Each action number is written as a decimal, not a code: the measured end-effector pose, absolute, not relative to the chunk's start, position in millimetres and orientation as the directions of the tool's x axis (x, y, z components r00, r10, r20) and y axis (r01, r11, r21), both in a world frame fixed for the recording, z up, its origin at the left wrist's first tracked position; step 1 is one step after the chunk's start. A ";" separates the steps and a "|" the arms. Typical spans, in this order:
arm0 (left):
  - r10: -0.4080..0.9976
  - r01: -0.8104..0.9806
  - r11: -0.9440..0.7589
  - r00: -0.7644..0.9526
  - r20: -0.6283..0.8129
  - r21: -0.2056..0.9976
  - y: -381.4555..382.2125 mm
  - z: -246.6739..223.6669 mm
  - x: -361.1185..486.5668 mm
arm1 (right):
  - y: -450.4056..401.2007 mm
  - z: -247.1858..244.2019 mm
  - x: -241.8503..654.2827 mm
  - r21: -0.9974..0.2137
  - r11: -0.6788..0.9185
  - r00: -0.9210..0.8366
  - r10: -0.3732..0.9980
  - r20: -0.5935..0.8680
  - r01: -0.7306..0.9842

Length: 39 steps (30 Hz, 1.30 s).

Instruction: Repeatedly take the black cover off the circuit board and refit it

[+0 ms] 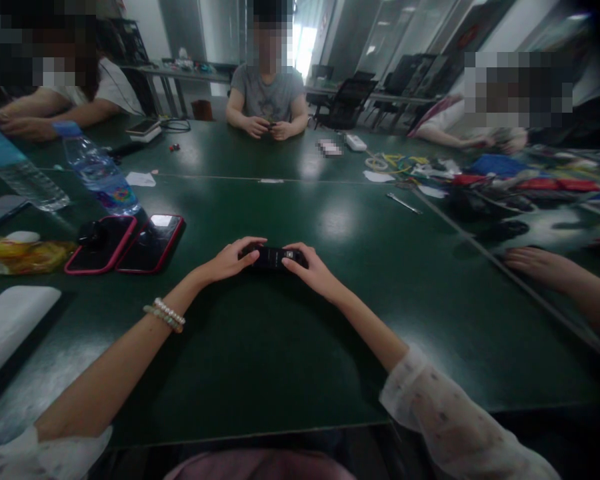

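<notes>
Over the middle of the green table (280, 347), a small black device (275, 257) with faint white print lies between my two hands. My left hand (233, 259) grips its left end, with the thumb on the near face. Its right end is held by my right hand (305, 265), thumb also in front. The fingers behind the device are partly hidden. Whether the device touches the tabletop is hard to tell.
At left are two red-edged phones (153, 245), a water bottle (100, 170), a yellow packet (27, 257) and a white box (15, 327). Cables (400, 163) and a wrench-like tool (403, 203) lie right. Several people sit around; one person's hand (540, 263) rests at right.
</notes>
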State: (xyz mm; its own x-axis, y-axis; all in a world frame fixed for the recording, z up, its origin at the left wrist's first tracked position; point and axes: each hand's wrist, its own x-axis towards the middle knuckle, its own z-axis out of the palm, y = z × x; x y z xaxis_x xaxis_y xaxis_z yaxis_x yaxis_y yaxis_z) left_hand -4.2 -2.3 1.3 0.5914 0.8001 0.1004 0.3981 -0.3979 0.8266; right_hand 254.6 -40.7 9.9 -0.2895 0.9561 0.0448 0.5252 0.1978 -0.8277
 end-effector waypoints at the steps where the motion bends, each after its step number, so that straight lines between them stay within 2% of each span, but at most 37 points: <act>1: 0.807 0.409 -0.398 0.582 0.101 0.821 -1.9 0.3 -4.3 | -40.3 8.5 253.8 -0.822 0.191 -0.266 0.963 0.049 0.537; 4: 0.820 0.433 -0.391 0.564 0.094 0.812 -1.7 -0.6 -4.1 | -39.6 4.6 252.1 -0.809 0.203 -0.238 0.968 0.080 0.552; 13: 0.829 0.514 -0.400 0.556 0.060 0.759 -4.3 2.0 -3.5 | -47.1 4.7 250.2 -0.731 0.387 -0.321 0.916 0.239 0.561; 17: 0.834 0.517 -0.398 0.549 0.063 0.758 -3.6 0.3 -3.7 | -47.3 2.7 249.7 -0.717 0.418 -0.325 0.905 0.274 0.558; 22: 0.844 0.513 -0.371 0.534 0.051 0.774 -2.0 -2.6 -4.4 | -41.8 7.5 256.7 -0.790 0.372 -0.140 0.926 0.350 0.488; 27: 0.820 0.518 -0.405 0.570 0.049 0.754 -2.8 0.0 -5.2 | -32.0 7.8 273.1 -0.758 0.315 0.047 0.910 0.413 0.571; 39: 0.825 0.530 -0.386 0.565 0.026 0.755 -5.6 3.7 -5.4 | -18.9 -20.1 276.6 -0.586 0.224 0.001 0.934 0.358 0.779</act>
